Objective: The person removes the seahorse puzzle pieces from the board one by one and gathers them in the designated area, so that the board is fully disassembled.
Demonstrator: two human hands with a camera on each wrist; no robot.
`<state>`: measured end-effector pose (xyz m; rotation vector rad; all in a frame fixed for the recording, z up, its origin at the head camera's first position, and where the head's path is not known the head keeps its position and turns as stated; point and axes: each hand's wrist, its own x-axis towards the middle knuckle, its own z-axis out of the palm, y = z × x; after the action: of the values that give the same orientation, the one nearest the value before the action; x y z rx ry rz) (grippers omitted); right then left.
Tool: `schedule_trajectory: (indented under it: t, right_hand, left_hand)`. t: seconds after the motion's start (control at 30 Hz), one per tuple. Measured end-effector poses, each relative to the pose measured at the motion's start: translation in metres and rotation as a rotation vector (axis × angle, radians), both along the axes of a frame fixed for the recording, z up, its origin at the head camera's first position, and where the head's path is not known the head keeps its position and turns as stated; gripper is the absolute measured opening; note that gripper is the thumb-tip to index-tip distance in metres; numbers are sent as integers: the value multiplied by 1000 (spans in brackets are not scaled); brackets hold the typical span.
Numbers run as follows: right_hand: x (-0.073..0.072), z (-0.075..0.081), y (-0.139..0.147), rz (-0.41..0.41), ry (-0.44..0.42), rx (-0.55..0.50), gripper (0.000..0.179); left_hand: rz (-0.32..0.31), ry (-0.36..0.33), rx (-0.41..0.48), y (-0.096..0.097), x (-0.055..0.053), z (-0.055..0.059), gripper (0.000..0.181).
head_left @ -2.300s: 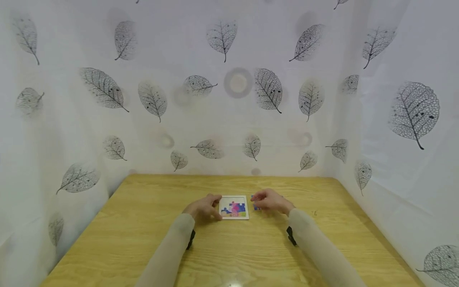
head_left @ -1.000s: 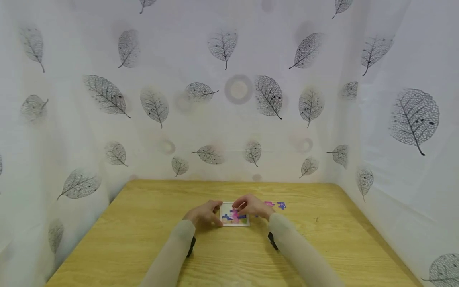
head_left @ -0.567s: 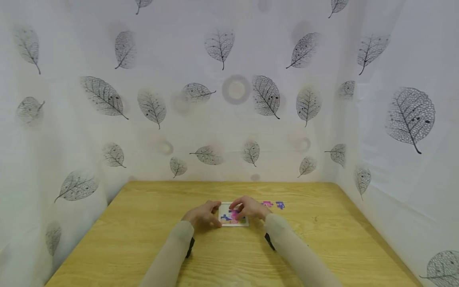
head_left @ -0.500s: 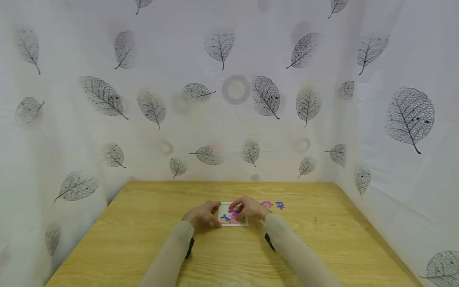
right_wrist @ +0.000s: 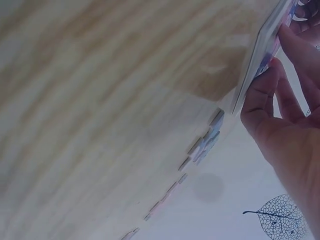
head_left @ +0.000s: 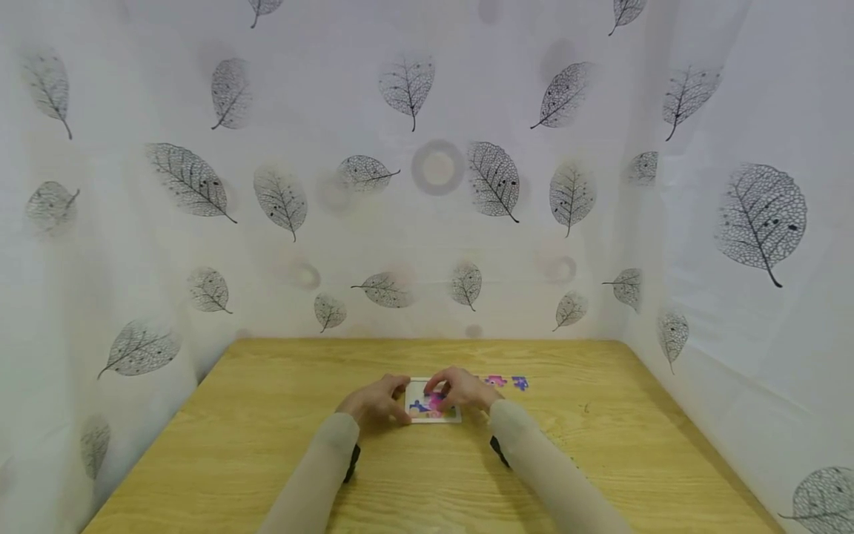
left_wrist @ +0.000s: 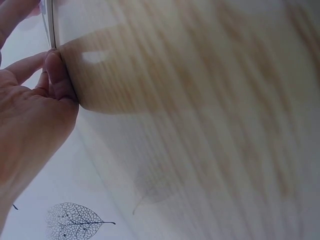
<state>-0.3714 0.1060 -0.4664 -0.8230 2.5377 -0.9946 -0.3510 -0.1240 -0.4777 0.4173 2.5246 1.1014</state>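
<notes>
A small square puzzle tray with a white rim lies on the table, partly filled with pink, blue and violet jigsaw pieces. My left hand holds its left side, thumb at the near corner and fingers at the far one. In the left wrist view, bent fingertips of the left hand touch the tray's edge. Over the tray, my right hand pinches a dark blue puzzle piece, mostly hidden by the fingers. The right wrist view shows its thumb and fingers down at the tray.
Right of the tray lie a pink puzzle piece and a blue puzzle piece. Several loose pieces line the tabletop in the right wrist view. A leaf-print curtain encloses the wooden table behind and at both sides.
My right hand has moved left from the loose pieces to above the tray, and lately shifts only slightly there. The left hand has stayed at the tray's left side.
</notes>
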Motion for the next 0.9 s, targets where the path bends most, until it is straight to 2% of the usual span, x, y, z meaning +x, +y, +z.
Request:
schedule_trajectory:
  t: [0.23, 0.53, 0.73, 0.9]
  right_hand:
    - [3, 1, -4, -48, -6, -22, 41]
    - [5, -1, -6, -49, -58, -76, 47]
    - [6, 0, -5, -70, -63, -72, 53]
    - [6, -2, -4, -51, -51, -60, 54]
  left_hand:
    - [0, 4, 3, 1, -2, -1, 90]
    - [4, 4, -8, 2, 1, 3, 90]
    - [0, 9, -13, 2, 0, 3, 91]
    - [8, 0, -15, 2, 0, 1, 91]
